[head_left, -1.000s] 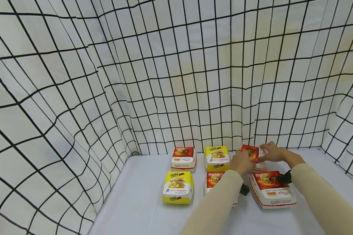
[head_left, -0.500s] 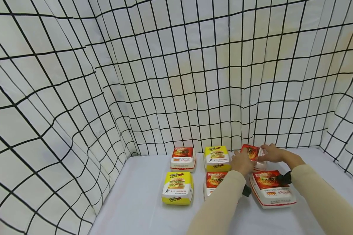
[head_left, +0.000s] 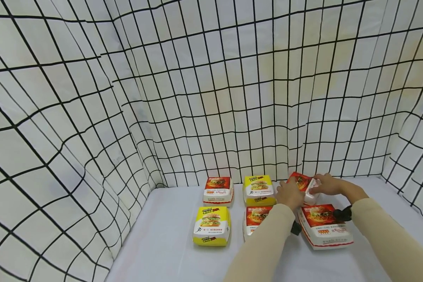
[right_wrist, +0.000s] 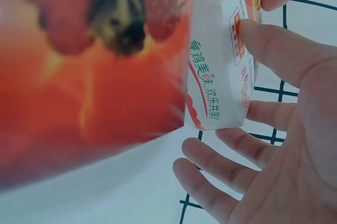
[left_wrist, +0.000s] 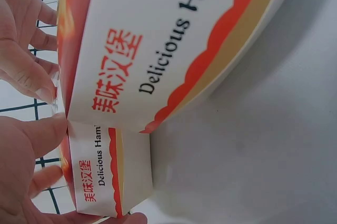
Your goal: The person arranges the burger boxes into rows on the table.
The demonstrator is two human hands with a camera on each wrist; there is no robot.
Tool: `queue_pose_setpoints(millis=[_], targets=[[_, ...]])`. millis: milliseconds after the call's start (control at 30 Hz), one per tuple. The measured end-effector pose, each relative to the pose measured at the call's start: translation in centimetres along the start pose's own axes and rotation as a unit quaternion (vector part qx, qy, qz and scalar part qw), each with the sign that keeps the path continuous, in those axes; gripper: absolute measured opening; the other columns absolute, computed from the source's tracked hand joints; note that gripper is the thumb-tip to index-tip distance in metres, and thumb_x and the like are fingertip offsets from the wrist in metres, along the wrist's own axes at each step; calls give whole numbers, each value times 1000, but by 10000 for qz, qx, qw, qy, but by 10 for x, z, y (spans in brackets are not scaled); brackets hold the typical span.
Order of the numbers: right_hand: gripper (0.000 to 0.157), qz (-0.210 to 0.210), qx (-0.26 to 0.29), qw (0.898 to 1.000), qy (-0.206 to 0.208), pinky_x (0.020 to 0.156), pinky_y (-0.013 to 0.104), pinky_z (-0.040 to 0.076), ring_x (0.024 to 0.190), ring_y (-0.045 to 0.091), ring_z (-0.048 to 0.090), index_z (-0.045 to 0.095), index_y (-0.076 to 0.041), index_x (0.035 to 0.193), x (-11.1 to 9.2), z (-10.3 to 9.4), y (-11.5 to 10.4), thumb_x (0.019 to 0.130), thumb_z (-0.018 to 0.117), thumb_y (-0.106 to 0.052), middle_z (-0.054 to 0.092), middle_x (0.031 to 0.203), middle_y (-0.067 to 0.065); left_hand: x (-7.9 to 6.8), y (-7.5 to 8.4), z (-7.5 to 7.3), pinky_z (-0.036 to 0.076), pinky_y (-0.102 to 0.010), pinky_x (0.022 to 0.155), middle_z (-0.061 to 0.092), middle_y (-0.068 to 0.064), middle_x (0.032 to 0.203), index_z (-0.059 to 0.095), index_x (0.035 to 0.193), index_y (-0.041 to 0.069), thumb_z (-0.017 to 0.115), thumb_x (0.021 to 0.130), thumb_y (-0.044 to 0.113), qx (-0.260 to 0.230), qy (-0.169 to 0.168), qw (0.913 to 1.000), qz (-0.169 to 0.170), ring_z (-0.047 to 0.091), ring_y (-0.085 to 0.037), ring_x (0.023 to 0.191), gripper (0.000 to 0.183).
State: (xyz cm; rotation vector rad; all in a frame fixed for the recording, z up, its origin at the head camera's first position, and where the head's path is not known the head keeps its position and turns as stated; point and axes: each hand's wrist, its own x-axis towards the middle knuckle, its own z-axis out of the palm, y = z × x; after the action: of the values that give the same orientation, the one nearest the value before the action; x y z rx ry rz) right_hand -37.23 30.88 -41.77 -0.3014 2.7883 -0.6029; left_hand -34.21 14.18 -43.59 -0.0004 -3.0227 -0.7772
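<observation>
Both hands hold a red-and-white hamburger box [head_left: 299, 182] at the back right, turned askew. My left hand [head_left: 290, 194] grips its left side; in the left wrist view, the left thumb [left_wrist: 47, 134] lies near its top edge and fingers curl round its far side. From the right, my right hand [head_left: 328, 184] holds the box [right_wrist: 224, 76], the thumb pressing its white top and some fingertips at its side. Close in front stand a second red-and-white box [head_left: 255, 217], partly hidden by the left sleeve, and a third, larger-looking one [head_left: 324, 229] below the right hand.
A yellow hamburger box [head_left: 259, 190] stands just left of the left hand. Farther left are a red-and-white box [head_left: 217, 192] and another yellow one [head_left: 211, 227]. Behind the white table [head_left: 162, 243] rises a white wall [head_left: 211, 117] with black grid lines.
The held box has turned slightly between the hands, and more of its white part shows on the right. Both hands stay at nearly the same place. The other boxes stay put.
</observation>
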Motion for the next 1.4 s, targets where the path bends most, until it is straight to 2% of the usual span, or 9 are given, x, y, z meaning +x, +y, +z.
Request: queue_pose_setpoints(millis=[200, 367, 533, 733, 967, 1133, 1267, 1400], targets=[[87, 152, 18, 9999, -76, 93, 69, 38, 121, 59, 36, 32, 12, 139, -1, 3, 3, 86, 63, -50, 31, 133, 45, -2, 2, 0, 50, -42, 91, 54, -11, 127, 46, 137, 21, 67, 87, 39, 197, -43, 9997, -164, 56, -24, 110, 57], [88, 173, 90, 9997, -114, 95, 69, 36, 126, 60, 31, 32, 13, 140, -6, 2, 2, 87, 62, -51, 28, 139, 45, 0, 2, -1, 49, -41, 93, 53, -11, 131, 44, 139, 21, 66, 87, 38, 283, -10, 9993, -234, 56, -24, 111, 58], [86, 121, 127, 9996, -214, 95, 68, 38, 127, 61, 30, 31, 15, 139, -9, 0, 0, 89, 60, -49, 29, 140, 44, 4, 0, 1, 50, -43, 91, 53, -10, 130, 44, 138, 21, 67, 86, 33, 157, 97, 9996, -198, 60, -24, 108, 58], [80, 164, 399, 9985, -336, 88, 63, 46, 120, 56, 44, 33, 15, 137, -8, -2, 5, 91, 61, -44, 41, 134, 40, 4, -2, 1, 51, -42, 89, 53, -10, 128, 45, 137, 21, 68, 85, 33, 81, 177, 9996, -186, 63, -22, 100, 58], [80, 241, 799, 9958, -369, 83, 61, 50, 119, 59, 43, 26, 17, 139, -7, -3, 19, 94, 58, -41, 34, 135, 45, -1, 0, -7, 50, -45, 91, 47, -9, 138, 41, 139, 20, 68, 85, 40, -303, 16, 9993, -208, 57, -25, 113, 64], [73, 97, 1035, 9937, -418, 83, 62, 49, 116, 59, 46, 23, 12, 142, -6, -2, 24, 98, 52, -38, 34, 135, 46, -4, 1, -8, 50, -46, 93, 45, -9, 141, 41, 140, 22, 76, 77, 48, -337, -86, 9992, -172, 54, -26, 119, 77], [70, 73, 1160, 9921, -483, 81, 60, 51, 105, 52, 56, 24, 9, 145, -3, -2, 29, 98, 53, -35, 37, 134, 46, -3, -1, -6, 49, -45, 94, 45, -8, 142, 42, 140, 24, 80, 72, 49, -314, -159, 9993, -141, 53, -26, 120, 82], [69, 57, 1081, 9930, -468, 79, 57, 53, 100, 42, 61, 26, 7, 145, 0, 0, 32, 98, 53, -35, 41, 132, 44, 1, -5, -5, 49, -44, 95, 46, -7, 140, 46, 138, 25, 80, 73, 47, -350, -213, 9991, -83, 54, -26, 118, 77]])
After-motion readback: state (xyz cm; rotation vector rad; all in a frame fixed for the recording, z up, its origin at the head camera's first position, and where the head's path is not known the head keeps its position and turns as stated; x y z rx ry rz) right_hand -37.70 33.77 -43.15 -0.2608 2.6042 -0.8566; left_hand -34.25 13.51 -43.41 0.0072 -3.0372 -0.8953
